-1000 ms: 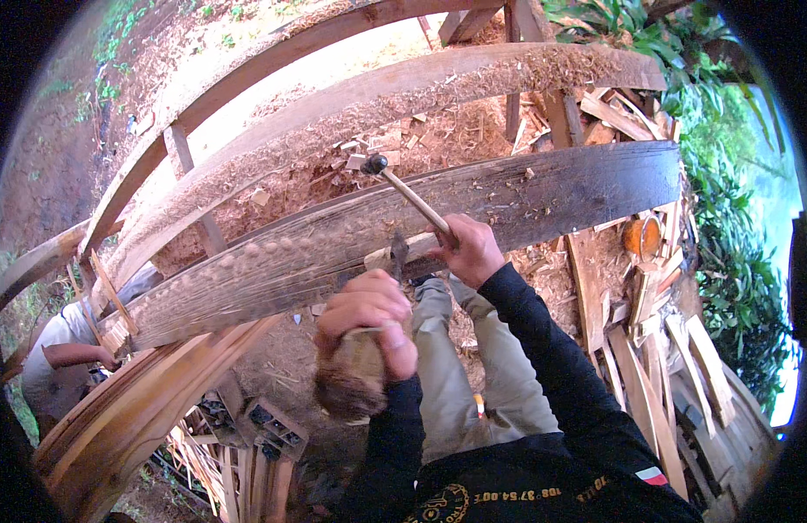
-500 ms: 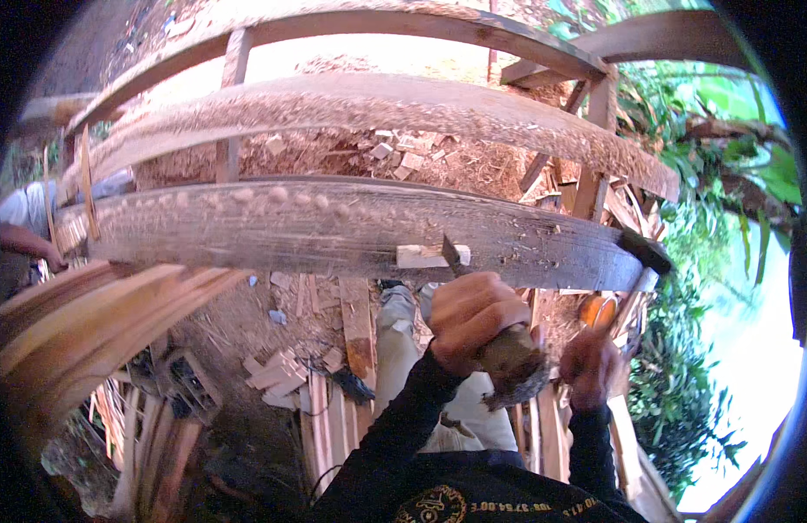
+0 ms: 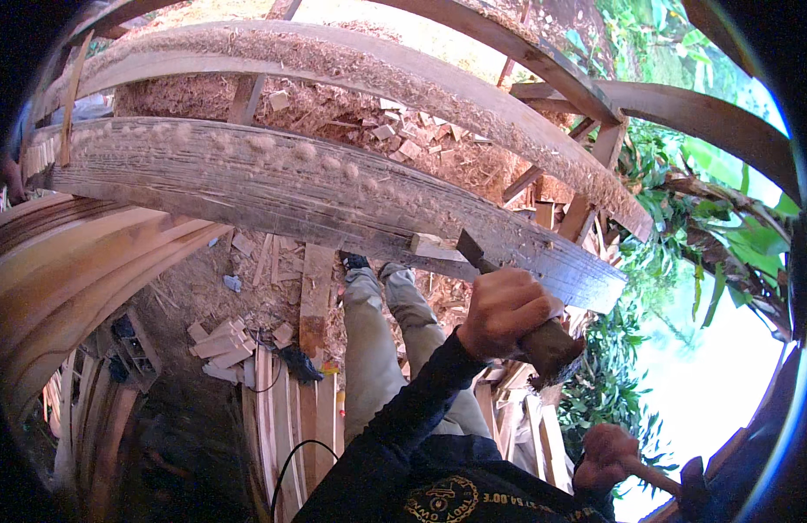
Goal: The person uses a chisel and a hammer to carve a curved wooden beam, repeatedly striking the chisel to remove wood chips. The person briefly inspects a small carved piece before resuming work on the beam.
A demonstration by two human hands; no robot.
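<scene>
My left hand (image 3: 508, 312) is closed around a chisel (image 3: 551, 350) with a thick wooden handle frayed at its butt. Its dark flat blade points up and left, the tip by the right end of a small pale wood block (image 3: 435, 247). That block lies at the near edge of a long weathered plank (image 3: 333, 196); whether blade and block touch, I cannot tell. Low at the right, away from the plank, my right hand (image 3: 606, 458) grips the wooden handle of a hammer (image 3: 654, 478), whose dark head (image 3: 693, 486) is partly lost against the dark rim.
Behind the plank runs a sawdust-covered beam (image 3: 377, 70) on a wooden frame. Stacked boards (image 3: 89, 253) stand at the left, where another person's hand (image 3: 13, 180) shows. Offcuts (image 3: 224, 344) litter the ground by my legs (image 3: 368, 340). Green plants (image 3: 612, 349) grow at the right.
My right hand has swung the hammer from beside the plank's right end down to the lower right. The view has turned, and the left hand still holds the chisel by the block.
</scene>
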